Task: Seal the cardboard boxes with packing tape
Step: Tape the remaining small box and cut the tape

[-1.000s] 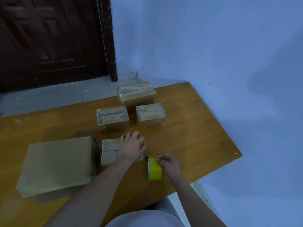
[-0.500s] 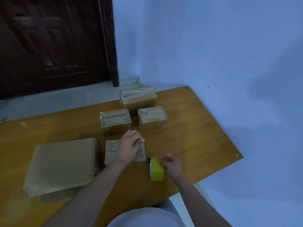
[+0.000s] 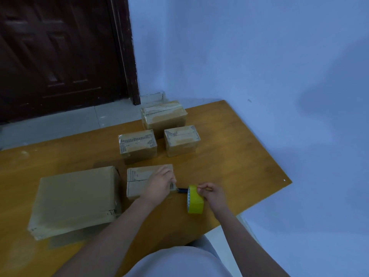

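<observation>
Boxes (image 3: 148, 181) closed, tape roll (image 3: 195, 199) alongside

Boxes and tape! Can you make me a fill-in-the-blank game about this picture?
1. The roll of tape is colored ______.
2. The number of cardboard boxes on the table is ______.
3. The left hand rests on the small box, and the tape is held by the ______ hand.
4. Behind the table stands a dark wooden ______.

Missing words: yellow; five; right; door
</observation>
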Available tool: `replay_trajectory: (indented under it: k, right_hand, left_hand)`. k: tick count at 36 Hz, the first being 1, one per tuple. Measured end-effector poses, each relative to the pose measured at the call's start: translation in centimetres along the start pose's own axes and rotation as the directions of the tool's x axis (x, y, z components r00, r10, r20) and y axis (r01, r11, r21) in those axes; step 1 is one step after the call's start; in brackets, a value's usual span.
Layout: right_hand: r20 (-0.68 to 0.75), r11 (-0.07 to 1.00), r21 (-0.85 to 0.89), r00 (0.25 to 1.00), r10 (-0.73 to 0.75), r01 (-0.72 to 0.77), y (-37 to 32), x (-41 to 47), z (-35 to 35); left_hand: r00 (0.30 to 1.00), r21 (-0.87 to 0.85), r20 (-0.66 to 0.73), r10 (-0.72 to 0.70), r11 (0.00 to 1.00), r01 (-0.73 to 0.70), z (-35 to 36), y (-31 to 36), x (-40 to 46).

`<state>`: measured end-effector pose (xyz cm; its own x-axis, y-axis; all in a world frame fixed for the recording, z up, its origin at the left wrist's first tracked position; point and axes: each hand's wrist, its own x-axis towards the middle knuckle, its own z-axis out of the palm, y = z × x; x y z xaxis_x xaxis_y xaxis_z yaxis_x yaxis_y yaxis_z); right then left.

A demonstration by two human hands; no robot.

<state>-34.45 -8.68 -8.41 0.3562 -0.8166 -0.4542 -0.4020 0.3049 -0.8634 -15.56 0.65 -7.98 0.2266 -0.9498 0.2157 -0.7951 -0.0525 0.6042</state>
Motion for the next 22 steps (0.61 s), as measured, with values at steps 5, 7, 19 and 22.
replay_trajectory:
  k: [5, 7, 19, 22]
  right_hand:
    - [-0.015, 0.999, 0.032, 1.000, 0.004, -0.003, 0.3, 0.0, -0.8]
    - [-0.025, 1.000, 0.030, 1.000, 0.004, -0.003, 0.5, 0.1, -1.0]
    - [-0.018, 0.998, 0.062, 1.000, 0.003, -0.002, 0.5, 0.2, -1.2]
    - [-0.018, 0.998, 0.063, 1.000, -0.007, 0.008, 0.5, 0.1, -1.2]
  left_hand:
    - [0.999, 0.104, -0.007, 0.044, 0.994, -0.043, -0.2, -0.5, -0.2]
    - [0.998, 0.159, 0.012, 0.061, 0.985, -0.062, -0.3, -0.2, -0.3]
    - [0.973, 0.396, 0.146, 0.181, 0.890, -0.225, 0.7, -0.3, 0.0]
    - [0.976, 0.389, 0.102, 0.190, 0.896, -0.215, 1.0, -0.1, 0.0]
